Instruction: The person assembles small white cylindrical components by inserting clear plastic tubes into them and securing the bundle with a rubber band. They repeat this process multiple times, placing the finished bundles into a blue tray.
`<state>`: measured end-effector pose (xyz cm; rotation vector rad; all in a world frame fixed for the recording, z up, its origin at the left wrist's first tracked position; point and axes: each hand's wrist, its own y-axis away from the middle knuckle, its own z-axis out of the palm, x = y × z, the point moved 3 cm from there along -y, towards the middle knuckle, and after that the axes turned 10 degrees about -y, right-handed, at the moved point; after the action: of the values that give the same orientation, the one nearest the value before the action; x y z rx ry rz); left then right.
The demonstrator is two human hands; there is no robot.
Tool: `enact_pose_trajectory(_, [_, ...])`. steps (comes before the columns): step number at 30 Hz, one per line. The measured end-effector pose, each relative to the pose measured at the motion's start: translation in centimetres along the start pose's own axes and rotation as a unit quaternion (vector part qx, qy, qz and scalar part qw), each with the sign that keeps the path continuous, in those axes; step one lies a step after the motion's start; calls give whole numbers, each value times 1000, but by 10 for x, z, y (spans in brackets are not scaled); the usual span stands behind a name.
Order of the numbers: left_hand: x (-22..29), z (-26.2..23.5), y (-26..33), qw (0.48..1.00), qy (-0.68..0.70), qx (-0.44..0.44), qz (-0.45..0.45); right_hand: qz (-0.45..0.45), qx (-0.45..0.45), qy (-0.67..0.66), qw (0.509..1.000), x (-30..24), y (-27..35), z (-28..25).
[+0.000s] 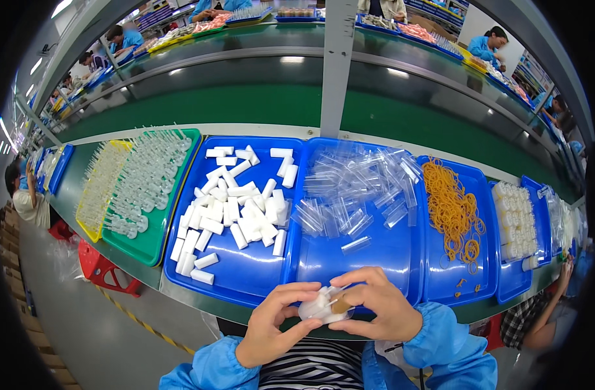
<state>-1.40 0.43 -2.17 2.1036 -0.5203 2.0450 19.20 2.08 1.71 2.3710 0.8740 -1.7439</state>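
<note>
Near the table's front edge, my left hand and my right hand meet around a small clear-and-white plastic piece. Fingers and thumbs of both hands pinch it from either side. Something tan shows by my right fingers, too small to name. Just beyond my hands lie two blue trays. The left blue tray holds white cylinders; the right blue tray holds clear plastic tubes.
Tan rubber bands fill another blue tray at the right; white round containers stand beyond it. Clear stemmed parts lie on a green tray at the left. A metal post rises behind the trays. Other people work across the line.
</note>
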Motion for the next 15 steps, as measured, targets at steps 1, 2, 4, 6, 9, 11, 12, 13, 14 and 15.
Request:
enact_pose_trajectory(1, [0, 0, 0, 1000, -4, 5, 6, -6, 19, 1, 1000, 1, -2, -8])
enact_pose_trajectory(2, [1, -1, 0, 999, 21, 27, 2, -12, 37, 2, 999, 2, -6, -17])
enact_pose_trajectory(4, [2, -3, -1, 995, 70, 76, -9, -16, 88, 85, 992, 9, -16, -34])
enact_pose_trajectory(6, [2, -4, -2, 995, 73, 65, -15, -44, 57, 260, 963, 23, -25, -38])
enact_pose_trajectory(9, [1, -5, -2, 994, 82, 59, -31, -34, -7, 403, 915, 30, -27, -27])
enact_pose_trajectory(11, [1, -7, -1, 993, 85, 64, -51, -17, -51, 461, 886, 31, -28, -20])
enact_pose_trajectory(12, [1, -9, 1, 992, 91, 68, -56, -8, -75, 478, 875, 29, -27, -19])
enact_pose_trajectory(13, [0, -11, 2, 991, 97, 73, -60, 1, -100, 494, 863, 30, -27, -18])
enact_pose_trajectory(14, [0, -12, 4, 989, 106, 76, -62, 7, -85, 467, 880, 31, -26, -21])
enact_pose_trajectory(15, [1, -13, 5, 991, 100, 79, -50, 14, -71, 440, 895, 31, -26, -23])
